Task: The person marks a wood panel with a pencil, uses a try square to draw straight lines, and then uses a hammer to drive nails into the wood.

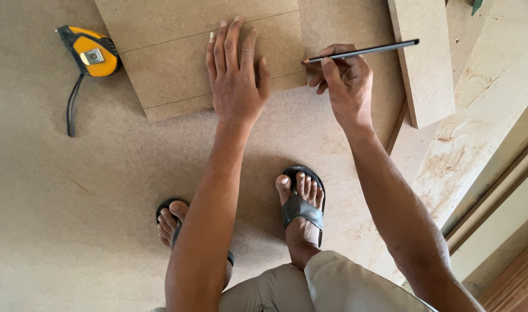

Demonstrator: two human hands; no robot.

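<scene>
Pinching a dark pencil [362, 52] between thumb and fingers, the right hand [344, 86] sets its tip at the right edge of a small fibreboard piece [177, 69]. The left hand [236, 75] lies flat on that piece, fingers together. Both rest on a large brown board sheet [73, 202] where the sandalled feet [301, 208] stand. A yellow tape measure [90, 55] lies well apart to the left. A narrow offcut [426, 69] lies right; the piece's top is cut off.
</scene>
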